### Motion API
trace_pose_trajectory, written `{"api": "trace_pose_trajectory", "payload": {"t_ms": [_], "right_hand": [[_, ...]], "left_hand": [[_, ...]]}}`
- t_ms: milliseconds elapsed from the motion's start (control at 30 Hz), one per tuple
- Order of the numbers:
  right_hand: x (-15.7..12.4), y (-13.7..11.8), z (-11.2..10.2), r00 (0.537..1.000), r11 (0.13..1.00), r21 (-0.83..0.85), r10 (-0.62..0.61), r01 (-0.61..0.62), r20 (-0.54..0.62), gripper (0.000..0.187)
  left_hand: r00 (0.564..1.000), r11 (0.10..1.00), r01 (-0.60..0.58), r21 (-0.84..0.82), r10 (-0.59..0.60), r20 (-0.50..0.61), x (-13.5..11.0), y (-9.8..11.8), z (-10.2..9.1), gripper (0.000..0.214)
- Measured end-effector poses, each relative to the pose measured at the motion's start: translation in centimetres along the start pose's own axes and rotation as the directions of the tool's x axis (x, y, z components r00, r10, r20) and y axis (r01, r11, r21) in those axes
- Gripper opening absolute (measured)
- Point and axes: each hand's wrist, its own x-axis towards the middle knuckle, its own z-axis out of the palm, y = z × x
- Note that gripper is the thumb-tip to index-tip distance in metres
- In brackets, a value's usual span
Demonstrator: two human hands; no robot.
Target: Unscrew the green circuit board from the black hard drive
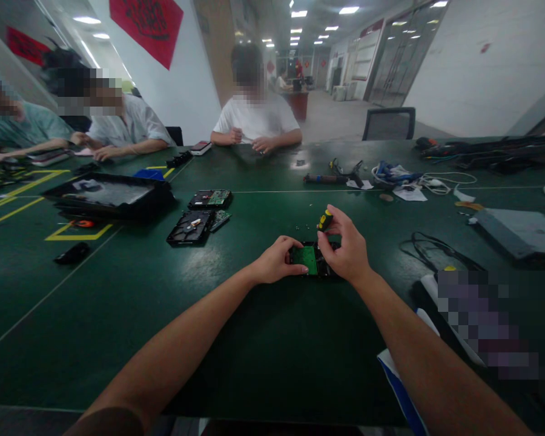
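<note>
A small black hard drive (312, 260) with a green circuit board on top lies on the green table (236, 339) in front of me. My left hand (277, 260) grips its left edge, fingers curled round it. My right hand (345, 245) is closed round a screwdriver with a yellow-and-black handle (325, 220), held upright over the drive's right side. The screwdriver's tip is hidden behind my fingers.
Two opened hard drives (195, 225) (211, 198) lie to the left, beside a black tray (109, 197). Cables (431, 248) and a grey device (518, 227) sit to the right, tools (331, 178) further back. Three people sit at the table's far side and left.
</note>
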Motion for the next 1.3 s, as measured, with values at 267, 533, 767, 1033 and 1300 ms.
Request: {"api": "trace_pose_trajectory", "payload": {"t_ms": [267,533,767,1033,1300], "right_hand": [[-0.13,0.29,0.21,1.0,0.999,0.037,0.024,-0.024,-0.004,0.069],[-0.07,0.3,0.11,1.0,1.0,-0.003,-0.002,0.002,-0.014,0.068],[-0.04,0.26,0.04,1.0,1.0,-0.006,-0.001,0.001,-0.001,0.068],[-0.11,0.14,0.25,1.0,0.997,0.073,0.017,-0.018,0.014,0.069],[-0.18,0.19,0.28,1.0,1.0,0.013,-0.006,0.006,0.0,0.069]], "left_hand": [[1.0,1.0,0.002,-0.002,-0.002,0.004,0.0,0.03,-0.09,0.07],[1.0,1.0,-0.006,-0.021,0.006,-0.001,0.08,-0.36,0.06,0.07],[1.0,1.0,0.007,-0.021,-0.006,0.006,-0.01,0.01,-0.11,0.069],[1.0,1.0,0.004,-0.019,-0.004,0.014,0.03,-0.05,-0.17,0.068],[1.0,0.999,0.006,-0.038,-0.006,0.005,0.03,0.03,-0.18,0.067]]}}
